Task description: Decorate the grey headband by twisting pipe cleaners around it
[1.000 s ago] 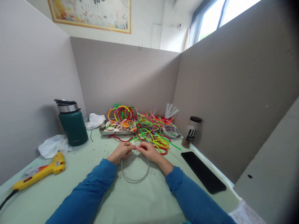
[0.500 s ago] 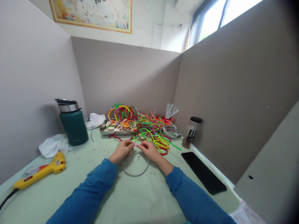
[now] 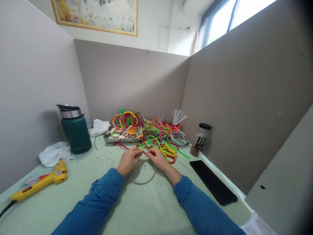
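My left hand [image 3: 129,160] is closed in a pinch at the middle of the table. Facing it, almost fingertip to fingertip, my right hand [image 3: 157,158] pinches too. A thin grey wire ring [image 3: 143,183] curves below both hands, its upper part hidden by my fingers. A tiny pink bit [image 3: 144,152] shows between the fingertips; what it belongs to is too small to tell. Just beyond lies a heap of colourful pipe cleaners [image 3: 160,132], with a coil of grey wire [image 3: 179,139] at its right.
A metal tray [image 3: 122,140] holds wood slices and pipe-cleaner hoops. At the left are a green bottle [image 3: 77,135], crumpled tissue [image 3: 55,154] and a yellow glue gun [image 3: 41,186]. Right of my hands are a jar [image 3: 201,140] and a black phone [image 3: 212,182]. Grey partitions [image 3: 132,75] surround the table.
My left hand has shifted slightly, its fingertips now closer to those of my right hand. Less of the ring's left side shows. The right hand stays nearly in place.
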Demonstrator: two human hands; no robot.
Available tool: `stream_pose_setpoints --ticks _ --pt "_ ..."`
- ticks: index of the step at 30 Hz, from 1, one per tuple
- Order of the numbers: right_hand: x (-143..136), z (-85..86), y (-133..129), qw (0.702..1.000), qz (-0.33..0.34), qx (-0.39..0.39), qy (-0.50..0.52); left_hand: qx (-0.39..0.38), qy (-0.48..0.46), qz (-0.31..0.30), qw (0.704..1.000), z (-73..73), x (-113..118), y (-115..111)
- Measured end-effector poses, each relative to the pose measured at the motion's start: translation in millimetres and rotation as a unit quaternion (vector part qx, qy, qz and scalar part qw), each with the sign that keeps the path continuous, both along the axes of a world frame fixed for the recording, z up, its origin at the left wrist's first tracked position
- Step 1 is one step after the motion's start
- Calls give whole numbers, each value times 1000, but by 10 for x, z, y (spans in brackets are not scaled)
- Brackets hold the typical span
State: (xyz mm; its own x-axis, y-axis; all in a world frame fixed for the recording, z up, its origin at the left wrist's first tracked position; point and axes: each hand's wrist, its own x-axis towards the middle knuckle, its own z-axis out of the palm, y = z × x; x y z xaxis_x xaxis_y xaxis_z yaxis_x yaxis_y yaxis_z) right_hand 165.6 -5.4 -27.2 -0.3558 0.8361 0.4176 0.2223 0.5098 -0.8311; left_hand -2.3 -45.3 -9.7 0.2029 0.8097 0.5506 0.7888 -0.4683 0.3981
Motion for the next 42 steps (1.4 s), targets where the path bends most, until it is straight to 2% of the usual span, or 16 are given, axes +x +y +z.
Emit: stream_pose_setpoints --ticks 9,20,28,33,42 --pt "-6 -23 13 1000 -7 12 0 -16 36 18 999 -3 24 -12" --pt "-8 -75 26 998 3 61 -32 -70 -35 20 997 -2 31 26" --pt "-6 -71 9 997 18 63 -38 -163 -128 -8 978 52 50 7" --pt "-4 -62 1 997 19 62 -49 -175 -148 -6 973 90 63 -21" --pt "-10 -66 5 997 25 62 -35 -216 -175 -23 960 -12 18 49"
